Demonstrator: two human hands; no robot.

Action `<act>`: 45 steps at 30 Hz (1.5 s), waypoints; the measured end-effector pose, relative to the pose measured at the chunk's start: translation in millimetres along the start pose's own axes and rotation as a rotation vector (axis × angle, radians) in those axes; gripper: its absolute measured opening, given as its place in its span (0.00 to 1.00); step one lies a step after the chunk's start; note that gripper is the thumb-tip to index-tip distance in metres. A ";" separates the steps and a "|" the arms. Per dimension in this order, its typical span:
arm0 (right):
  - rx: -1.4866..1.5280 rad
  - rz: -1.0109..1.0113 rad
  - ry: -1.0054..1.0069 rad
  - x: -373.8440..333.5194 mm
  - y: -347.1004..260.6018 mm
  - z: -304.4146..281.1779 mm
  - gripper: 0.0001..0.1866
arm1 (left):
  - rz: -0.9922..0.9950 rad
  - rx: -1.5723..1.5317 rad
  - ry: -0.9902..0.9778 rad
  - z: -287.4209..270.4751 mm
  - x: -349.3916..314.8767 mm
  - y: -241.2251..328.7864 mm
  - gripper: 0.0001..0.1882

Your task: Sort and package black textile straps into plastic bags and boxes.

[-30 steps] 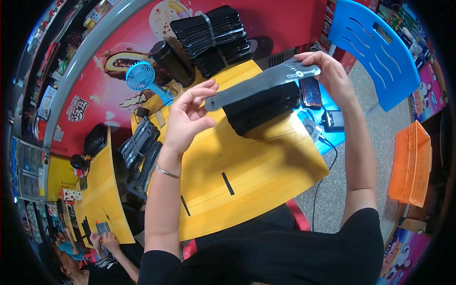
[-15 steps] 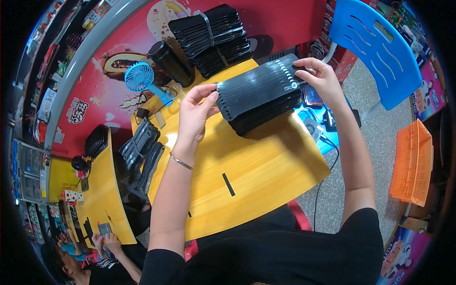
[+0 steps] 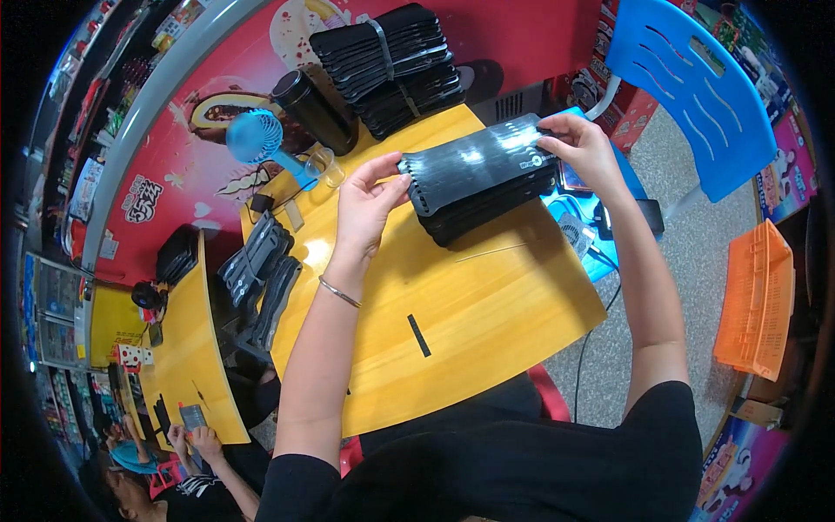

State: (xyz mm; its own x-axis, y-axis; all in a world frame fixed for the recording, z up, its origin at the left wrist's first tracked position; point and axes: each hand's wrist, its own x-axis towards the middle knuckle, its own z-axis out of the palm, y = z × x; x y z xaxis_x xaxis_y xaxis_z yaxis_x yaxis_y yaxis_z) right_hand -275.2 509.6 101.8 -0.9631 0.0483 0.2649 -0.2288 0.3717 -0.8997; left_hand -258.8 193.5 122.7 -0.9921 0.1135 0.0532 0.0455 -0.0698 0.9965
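Left hand (image 3: 364, 207): your thumb and fingers pinch the black sheet (image 3: 478, 161) at its left end
Right hand (image 3: 583, 157): you pinch its right end
Sheet: over the black stack (image 3: 491, 209), above the yellow table (image 3: 496, 322)
Beyond: blue fan (image 3: 255, 137), black bottle (image 3: 315, 111)

One head-height fisheye view, downward and forward onto the nearby hands (image 3: 363, 209) and yellow table (image 3: 487, 322).

Just beyond the bracelet (image 3: 340, 291), our left hand (image 3: 366, 204) pinches with thumb and fingertips; well right of the bracelet, our right hand (image 3: 581, 150) pinches likewise, both arms (image 3: 654, 283) stretched forward.
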 end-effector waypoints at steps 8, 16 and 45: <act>-0.104 -0.001 -0.006 -2.0 -4.6 0.9 0.16 | -0.021 0.015 0.022 -2.2 -2.3 -7.5 0.13; -0.139 -0.008 0.002 -0.9 -4.0 2.9 0.16 | -0.012 0.025 0.018 -3.3 -3.9 -11.4 0.13; -0.207 0.006 -0.008 -1.4 -5.7 6.8 0.17 | -0.028 0.049 0.041 -5.8 -6.1 -19.9 0.13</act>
State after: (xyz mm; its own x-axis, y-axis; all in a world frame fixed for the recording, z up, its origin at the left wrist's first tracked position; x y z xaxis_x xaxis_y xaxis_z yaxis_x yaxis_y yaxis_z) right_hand -273.5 501.1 104.2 -0.9656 0.0438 0.2564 -0.1901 0.5542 -0.8104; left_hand -254.3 188.4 102.2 -0.9970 0.0741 0.0233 0.0220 -0.0184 0.9996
